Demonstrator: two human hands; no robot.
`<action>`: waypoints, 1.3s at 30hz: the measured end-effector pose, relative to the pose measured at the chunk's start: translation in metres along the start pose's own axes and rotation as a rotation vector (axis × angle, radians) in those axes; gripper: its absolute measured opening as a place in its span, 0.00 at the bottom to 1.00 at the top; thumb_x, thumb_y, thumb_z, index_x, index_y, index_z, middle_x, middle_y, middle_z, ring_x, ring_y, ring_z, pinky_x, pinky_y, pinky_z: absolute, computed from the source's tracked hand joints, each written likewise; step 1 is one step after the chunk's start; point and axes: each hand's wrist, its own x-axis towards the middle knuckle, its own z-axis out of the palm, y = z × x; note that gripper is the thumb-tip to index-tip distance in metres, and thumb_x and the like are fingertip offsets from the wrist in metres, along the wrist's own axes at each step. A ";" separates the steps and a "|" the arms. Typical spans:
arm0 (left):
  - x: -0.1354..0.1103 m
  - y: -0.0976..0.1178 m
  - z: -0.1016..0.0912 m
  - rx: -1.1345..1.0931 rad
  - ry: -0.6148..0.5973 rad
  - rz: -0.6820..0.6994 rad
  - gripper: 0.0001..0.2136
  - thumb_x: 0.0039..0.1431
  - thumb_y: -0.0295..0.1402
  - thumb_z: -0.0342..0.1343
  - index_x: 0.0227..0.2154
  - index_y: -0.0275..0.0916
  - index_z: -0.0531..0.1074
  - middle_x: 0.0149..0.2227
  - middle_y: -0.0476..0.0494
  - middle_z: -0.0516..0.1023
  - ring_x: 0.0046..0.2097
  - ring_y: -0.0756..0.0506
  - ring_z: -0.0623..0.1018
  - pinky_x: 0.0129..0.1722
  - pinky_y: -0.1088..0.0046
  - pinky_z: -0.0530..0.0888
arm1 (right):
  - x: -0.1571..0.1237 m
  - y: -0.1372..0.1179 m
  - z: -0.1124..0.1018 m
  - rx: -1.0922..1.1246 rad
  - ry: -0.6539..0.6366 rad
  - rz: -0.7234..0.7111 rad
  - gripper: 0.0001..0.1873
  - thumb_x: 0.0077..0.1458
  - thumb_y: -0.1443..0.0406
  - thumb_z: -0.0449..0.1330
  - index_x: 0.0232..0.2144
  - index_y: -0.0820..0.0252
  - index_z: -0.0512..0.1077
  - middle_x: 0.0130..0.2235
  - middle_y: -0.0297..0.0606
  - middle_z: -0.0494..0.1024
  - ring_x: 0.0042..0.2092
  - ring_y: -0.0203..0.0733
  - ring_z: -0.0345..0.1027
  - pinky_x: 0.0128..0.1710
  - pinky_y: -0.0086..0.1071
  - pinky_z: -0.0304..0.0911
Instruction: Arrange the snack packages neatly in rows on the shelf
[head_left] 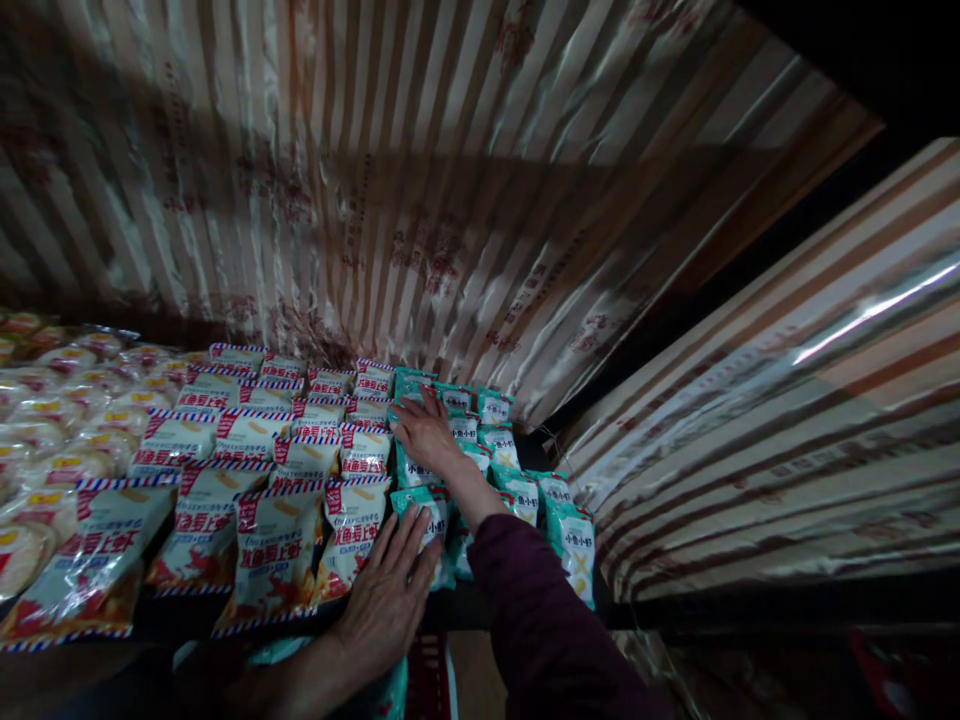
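Observation:
Flat against a teal snack bag (420, 503) at the shelf's front lies my left hand (390, 580), its fingers stretched out and partly covering the bag. My right hand (429, 437) reaches further back and rests over the teal bags of the left column, fingers apart; the purple sleeve on that arm hides some bags below. More teal bags (574, 550) stand in rows to the right. White-and-red snack bags (274, 550) with striped edges stand close by on the left.
Round wrapped snacks (75, 465) fill the far left of the dark shelf (180, 612). Behind rises a wall of striped, shiny sheeting (375, 200); a similar striped panel (787, 430) closes off the right, with a dark post (720, 290) at the corner. Another teal package (394, 690) shows below.

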 end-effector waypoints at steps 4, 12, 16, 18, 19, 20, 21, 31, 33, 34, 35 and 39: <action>-0.002 -0.003 -0.002 -0.003 -0.032 -0.015 0.32 0.55 0.23 0.48 0.64 0.38 0.53 0.68 0.36 0.49 0.68 0.35 0.49 0.60 0.54 0.61 | 0.017 0.009 0.010 -0.048 -0.070 -0.051 0.15 0.63 0.61 0.52 0.49 0.50 0.73 0.49 0.36 0.78 0.61 0.48 0.56 0.62 0.54 0.40; -0.001 -0.006 0.000 -0.011 -0.038 -0.017 0.32 0.56 0.26 0.50 0.65 0.39 0.52 0.68 0.38 0.46 0.68 0.35 0.49 0.60 0.55 0.60 | 0.027 0.024 0.011 -0.051 -0.094 0.043 0.13 0.61 0.64 0.54 0.42 0.60 0.76 0.44 0.42 0.79 0.58 0.49 0.59 0.60 0.49 0.43; 0.000 -0.008 0.005 -0.021 -0.033 -0.018 0.30 0.58 0.27 0.50 0.64 0.40 0.53 0.68 0.38 0.47 0.67 0.35 0.50 0.60 0.56 0.61 | 0.042 0.018 0.012 -0.036 -0.098 0.043 0.17 0.59 0.64 0.55 0.50 0.60 0.72 0.51 0.42 0.76 0.61 0.51 0.53 0.60 0.46 0.44; -0.001 -0.007 0.009 -0.005 -0.019 -0.013 0.30 0.58 0.26 0.50 0.64 0.39 0.54 0.68 0.37 0.48 0.67 0.35 0.50 0.60 0.56 0.60 | 0.053 0.012 0.013 -0.055 -0.135 0.029 0.19 0.59 0.65 0.54 0.53 0.57 0.70 0.55 0.39 0.72 0.64 0.50 0.48 0.62 0.47 0.41; -0.001 -0.007 0.011 0.010 -0.006 -0.014 0.30 0.58 0.25 0.50 0.64 0.38 0.54 0.68 0.36 0.48 0.67 0.35 0.50 0.60 0.56 0.60 | 0.058 0.010 0.013 -0.074 -0.162 0.023 0.20 0.59 0.66 0.53 0.53 0.56 0.70 0.57 0.38 0.72 0.65 0.50 0.46 0.63 0.48 0.38; -0.001 -0.006 0.013 0.027 0.006 -0.014 0.30 0.58 0.25 0.50 0.64 0.38 0.54 0.68 0.36 0.48 0.67 0.35 0.50 0.60 0.56 0.60 | 0.062 0.009 0.013 -0.094 -0.188 0.020 0.20 0.59 0.67 0.52 0.52 0.55 0.70 0.56 0.37 0.72 0.65 0.50 0.45 0.63 0.49 0.36; -0.002 -0.006 0.015 0.043 0.016 -0.016 0.30 0.58 0.24 0.50 0.64 0.38 0.54 0.68 0.36 0.49 0.67 0.35 0.50 0.60 0.57 0.60 | 0.066 0.008 0.014 -0.113 -0.208 0.019 0.19 0.59 0.68 0.51 0.51 0.55 0.71 0.56 0.37 0.72 0.66 0.49 0.45 0.63 0.50 0.34; -0.001 -0.005 0.019 0.017 -0.002 -0.042 0.30 0.60 0.27 0.51 0.65 0.40 0.51 0.68 0.38 0.46 0.67 0.36 0.50 0.61 0.58 0.57 | 0.077 0.017 0.020 -0.167 -0.239 0.083 0.18 0.62 0.66 0.47 0.45 0.56 0.76 0.48 0.43 0.78 0.63 0.53 0.52 0.62 0.55 0.31; -0.001 -0.005 0.021 0.001 -0.002 -0.042 0.29 0.62 0.30 0.51 0.65 0.41 0.51 0.68 0.38 0.45 0.67 0.36 0.50 0.62 0.58 0.57 | 0.080 0.016 0.023 -0.164 -0.255 0.083 0.17 0.61 0.67 0.49 0.45 0.55 0.76 0.46 0.44 0.78 0.62 0.54 0.53 0.61 0.55 0.33; -0.002 -0.004 0.022 -0.007 -0.001 -0.043 0.29 0.62 0.30 0.51 0.65 0.41 0.50 0.68 0.38 0.45 0.67 0.36 0.50 0.62 0.57 0.57 | 0.081 0.016 0.025 -0.163 -0.261 0.084 0.17 0.60 0.68 0.49 0.44 0.55 0.76 0.45 0.44 0.79 0.62 0.54 0.54 0.61 0.55 0.33; -0.003 -0.004 0.023 -0.015 0.001 -0.047 0.29 0.62 0.30 0.51 0.65 0.41 0.50 0.69 0.38 0.45 0.67 0.36 0.50 0.62 0.57 0.57 | 0.083 0.015 0.027 -0.163 -0.264 0.087 0.17 0.60 0.69 0.49 0.43 0.56 0.77 0.44 0.44 0.79 0.61 0.54 0.55 0.61 0.55 0.33; -0.003 -0.003 0.023 -0.042 -0.022 -0.062 0.32 0.60 0.29 0.52 0.65 0.40 0.49 0.69 0.37 0.44 0.67 0.34 0.49 0.61 0.53 0.57 | 0.088 0.015 0.031 -0.158 -0.256 0.096 0.17 0.59 0.70 0.50 0.39 0.57 0.78 0.40 0.45 0.80 0.56 0.51 0.61 0.61 0.53 0.36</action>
